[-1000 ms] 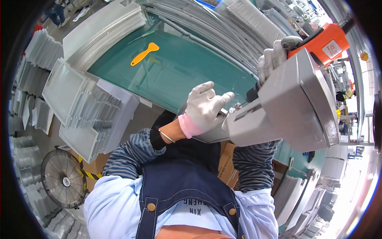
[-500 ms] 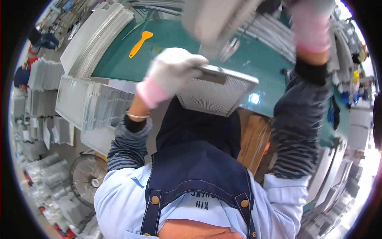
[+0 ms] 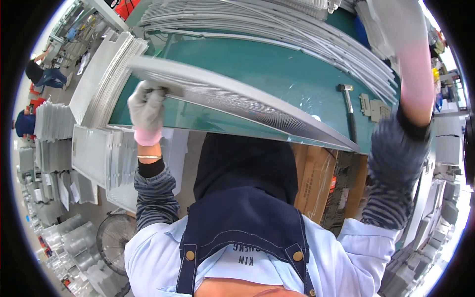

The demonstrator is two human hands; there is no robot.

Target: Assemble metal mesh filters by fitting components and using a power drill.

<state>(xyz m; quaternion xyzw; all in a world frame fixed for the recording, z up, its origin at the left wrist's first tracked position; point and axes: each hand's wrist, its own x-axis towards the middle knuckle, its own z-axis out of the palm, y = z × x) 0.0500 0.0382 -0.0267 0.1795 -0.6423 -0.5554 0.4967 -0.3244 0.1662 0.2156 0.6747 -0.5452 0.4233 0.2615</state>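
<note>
My left hand (image 3: 147,110), in a white and pink glove, is closed on the left end of a long grey-framed mesh panel (image 3: 232,99). A dark patch shows on the frame beside its fingers. Tilted and partly blurred, the panel slants down to the right over the green bench, its right tip near the front edge. My right hand (image 3: 408,37), also gloved, is raised at the far upper right, apart from the panel. Motion smears its fingers, so its grip is unclear. A hammer (image 3: 350,111) with a dark handle lies on the bench beyond the panel's right end.
Long metal strips (image 3: 277,29) lie along the back of the green bench (image 3: 297,74). Small slotted metal plates (image 3: 374,108) rest beside the hammer. Stacked panels (image 3: 101,79) stand at left. Below are a floor fan (image 3: 116,240) and a cardboard box (image 3: 314,183).
My left hand has moved left with the panel, which now stretches across the bench front. My right hand has swung farther right. The hammer has come into view; the yellow scraper no longer shows.
</note>
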